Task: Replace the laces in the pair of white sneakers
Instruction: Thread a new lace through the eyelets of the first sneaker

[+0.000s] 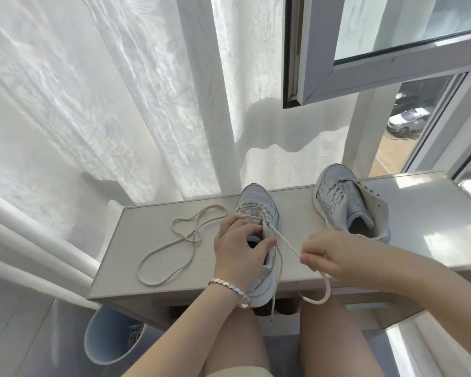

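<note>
A white sneaker (256, 202) stands toe-away at the middle of a pale table (158, 229), partly laced with a cream lace (286, 243). My left hand (239, 246), a bracelet on its wrist, grips the sneaker's collar and tongue. My right hand (324, 254) pinches one end of that lace and draws it taut to the right; the slack loops below my wrist, and the other end hangs over the table's front edge. A second white sneaker (346, 200) without a lace stands at the back right. A loose cream lace (177, 240) lies coiled on the left.
White curtains (106, 104) hang behind the table, and an open window sash (378, 50) juts in at the upper right. A pale bin (112, 338) stands on the floor under the table's left end. My knees are below the front edge.
</note>
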The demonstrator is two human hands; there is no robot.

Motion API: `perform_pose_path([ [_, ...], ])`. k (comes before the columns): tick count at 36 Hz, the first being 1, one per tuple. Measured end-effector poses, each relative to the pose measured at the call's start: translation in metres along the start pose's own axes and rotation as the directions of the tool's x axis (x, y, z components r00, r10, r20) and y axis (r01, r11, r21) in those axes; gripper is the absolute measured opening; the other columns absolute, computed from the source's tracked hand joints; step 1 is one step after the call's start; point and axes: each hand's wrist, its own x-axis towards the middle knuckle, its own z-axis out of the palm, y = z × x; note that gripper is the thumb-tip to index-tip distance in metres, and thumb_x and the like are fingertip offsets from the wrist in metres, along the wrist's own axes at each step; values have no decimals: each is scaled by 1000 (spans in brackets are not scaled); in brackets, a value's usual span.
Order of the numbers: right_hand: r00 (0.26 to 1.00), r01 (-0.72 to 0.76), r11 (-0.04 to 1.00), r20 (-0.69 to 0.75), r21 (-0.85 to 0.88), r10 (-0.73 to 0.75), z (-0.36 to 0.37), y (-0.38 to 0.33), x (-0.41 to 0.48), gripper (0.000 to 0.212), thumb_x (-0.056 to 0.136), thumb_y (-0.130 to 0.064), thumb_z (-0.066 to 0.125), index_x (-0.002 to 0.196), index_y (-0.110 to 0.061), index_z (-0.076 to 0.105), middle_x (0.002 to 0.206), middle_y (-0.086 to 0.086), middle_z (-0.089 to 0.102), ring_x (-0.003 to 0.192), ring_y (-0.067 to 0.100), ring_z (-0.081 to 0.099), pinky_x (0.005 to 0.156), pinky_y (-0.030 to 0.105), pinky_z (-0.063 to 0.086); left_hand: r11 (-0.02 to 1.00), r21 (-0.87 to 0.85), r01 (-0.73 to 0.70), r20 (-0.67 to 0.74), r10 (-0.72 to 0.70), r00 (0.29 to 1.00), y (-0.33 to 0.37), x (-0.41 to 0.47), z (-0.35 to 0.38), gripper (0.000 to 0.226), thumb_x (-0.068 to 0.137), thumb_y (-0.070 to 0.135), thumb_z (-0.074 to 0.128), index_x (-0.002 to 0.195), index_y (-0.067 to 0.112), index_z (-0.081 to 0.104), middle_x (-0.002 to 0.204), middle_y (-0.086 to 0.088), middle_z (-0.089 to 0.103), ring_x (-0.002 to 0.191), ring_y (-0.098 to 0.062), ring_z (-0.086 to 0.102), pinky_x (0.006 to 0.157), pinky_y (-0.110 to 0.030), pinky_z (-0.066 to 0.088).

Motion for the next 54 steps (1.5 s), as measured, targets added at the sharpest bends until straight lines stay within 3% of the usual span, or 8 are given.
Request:
perform_pose_path([
  [14, 970, -180, 867, -64, 464, 236, 30, 5, 68, 30, 99, -32, 41, 104, -5, 55, 89, 5, 54, 73, 13, 50, 73, 28, 43, 992, -70, 106, -32, -108, 994, 2, -4, -6, 22, 69, 30, 80, 68, 36, 59, 108, 29, 28, 121, -10, 33, 105, -33, 35],
  [20, 969, -116, 863, -133, 492, 206, 37, 7, 63, 34, 96, -24, 43, 64, -14, 40, 61, -2, 35, 53, 9, 29, 46, 17, 23, 993, -60, 100, -68, -104, 992, 7, -5, -3, 37, 67, 29, 81, 78, 42, 49, 104, 29, 29, 115, -8, 36, 102, -27, 35],
  [28, 957, -117, 731, -120, 672, 264, 38, 6, 66, 9, 94, -21, 52, 92, -14, 56, 76, -2, 61, 68, 7, 54, 62, 15, 43, 985, -81, 150, -48, -154, 987, 11, -9, -6, 62, 68, 30, 80, 107, 27, 32, 108, 13, 34, 110, -5, 29, 90, -13, 23],
  [35, 956, -213, 718, -10, 663, 293, 34, 4, 65, 31, 95, -20, 39, 64, -15, 39, 65, 0, 40, 62, 14, 39, 67, 26, 36, 988, -69, 138, -26, -140, 990, 11, -9, -6, 59, 73, 29, 77, 108, 29, 30, 111, 13, 34, 110, -3, 28, 90, -12, 22],
  [40, 938, -72, 417, -80, 906, 337, -3, 2, 63, 44, 89, -6, 31, 47, -18, 36, 47, -1, 40, 49, 17, 41, 68, 30, 41, 993, -22, 114, -27, -114, 993, 11, -8, -7, 51, 72, 32, 76, 105, 29, 37, 106, 15, 34, 109, -5, 30, 93, -15, 26],
  [45, 960, 148, 340, -217, 929, 175, -37, -20, 44, 35, 96, -5, 32, 66, -7, 50, 53, 1, 56, 56, 15, 58, 68, 26, 54, 997, 22, -70, -152, 72, 986, 24, -15, -12, 19, 81, 27, 68, 98, 29, 58, 114, 19, 46, 111, 4, 32, 94, -6, 23],
  [49, 951, 268, 120, -282, 956, 125, -47, -42, 40, 26, 101, -11, 32, 87, -5, 53, 63, 4, 61, 67, 19, 66, 71, 28, 59, 782, -573, 245, 287, -90, 954, 56, -14, -30, 24, 93, 20, 55, 117, 21, 51, 81, 4, 71, 80, -2, 63, 84, -22, 48],
  [54, 917, 280, 107, -299, 954, 264, -53, -49, 54, 23, 101, -13, 35, 87, -9, 52, 60, 1, 50, 48, 11, 51, 48, 21, 48, 881, -421, 215, 347, -63, 936, 43, -3, -54, 22, 96, 17, 47, 84, 14, 65, 44, 8, 44, 44, -6, 48, 68, -35, 47],
])
